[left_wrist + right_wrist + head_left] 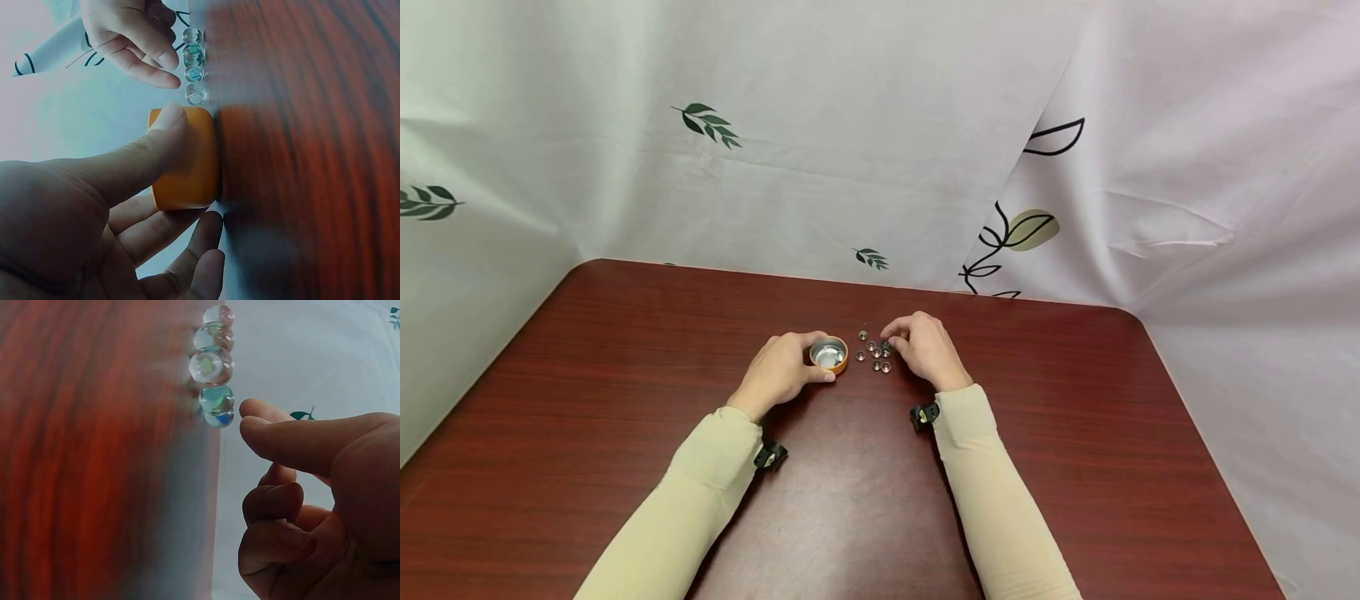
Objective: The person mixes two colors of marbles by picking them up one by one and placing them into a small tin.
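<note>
My left hand (778, 367) grips a small round tin (199, 162), thumb on one side and fingers round the other. It has an orange outer wall and a shiny silver inside, and its base meets the tabletop. Just to its right lie several clear glass marbles (876, 352), some with green or blue inside. My right hand (931, 350) hovers at the right edge of this group, thumb and index finger reaching toward the marbles (211, 365). Its other fingers are loosely bent, and nothing shows between thumb and index fingertips.
Both hands work over a reddish-brown wooden table (1045, 467) with rounded back corners. A white curtain (820, 150) with leaf prints hangs behind and beside it. Each wrist carries a small black camera, the left one (771, 456) close to the tabletop.
</note>
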A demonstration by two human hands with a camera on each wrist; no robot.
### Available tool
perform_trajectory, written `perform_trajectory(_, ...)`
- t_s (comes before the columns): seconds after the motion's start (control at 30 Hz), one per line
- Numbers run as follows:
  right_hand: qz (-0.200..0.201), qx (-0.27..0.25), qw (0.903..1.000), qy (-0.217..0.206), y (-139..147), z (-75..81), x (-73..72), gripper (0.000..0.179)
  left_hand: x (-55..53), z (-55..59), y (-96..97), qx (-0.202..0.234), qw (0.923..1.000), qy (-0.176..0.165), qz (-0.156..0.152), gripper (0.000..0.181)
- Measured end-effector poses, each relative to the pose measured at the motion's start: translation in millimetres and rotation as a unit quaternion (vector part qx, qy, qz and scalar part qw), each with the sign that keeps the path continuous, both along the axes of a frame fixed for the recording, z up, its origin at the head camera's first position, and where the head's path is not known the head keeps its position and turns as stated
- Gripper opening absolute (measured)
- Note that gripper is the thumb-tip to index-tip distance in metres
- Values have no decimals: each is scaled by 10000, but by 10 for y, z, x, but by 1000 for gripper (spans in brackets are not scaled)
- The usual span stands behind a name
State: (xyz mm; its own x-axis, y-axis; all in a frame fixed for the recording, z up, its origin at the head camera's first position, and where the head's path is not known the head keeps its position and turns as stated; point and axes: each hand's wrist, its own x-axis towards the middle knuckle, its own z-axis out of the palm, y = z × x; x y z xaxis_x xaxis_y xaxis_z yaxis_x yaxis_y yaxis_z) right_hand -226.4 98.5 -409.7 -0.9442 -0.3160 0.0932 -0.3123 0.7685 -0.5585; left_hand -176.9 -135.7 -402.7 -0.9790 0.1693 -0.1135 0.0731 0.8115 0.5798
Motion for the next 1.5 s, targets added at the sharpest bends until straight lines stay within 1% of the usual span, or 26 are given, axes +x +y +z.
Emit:
perform_trajectory(0.23, 27, 24, 10000, -49, 5, -25, -14, 17, -4, -3, 1, -3, 10000, -34, 23, 61)
perform_trajectory(0.47, 43, 86, 9997, -204, 9, -14, 1, 21, -3, -3, 2, -3, 10000, -41, 31, 60)
perform_trajectory(0.67, 121, 157, 9995, -245, 3, -17, 2, 23, -2, -6, 4, 3, 10000, -43, 29, 60)
perform_trajectory(0.83, 142, 188, 9995, -220, 5, -17, -3, 22, -4, -12, 2, 6, 10000, -31, 19, 61)
perform_trajectory(1.2, -14, 198, 9997, -121, 23, -43, -24, 17, -3, -13, 4, 25, 10000, -20, 14, 62)
perform_trajectory(1.3, -9, 166, 9998, -149, 23, -40, -20, 18, 0, -12, 4, 35, 10000, -21, 15, 61)
perform_trajectory(1.5, 0, 175, 9992, -349, 24, -31, -19, 18, -9, -10, -2, 29, 10000, -12, 32, 61)
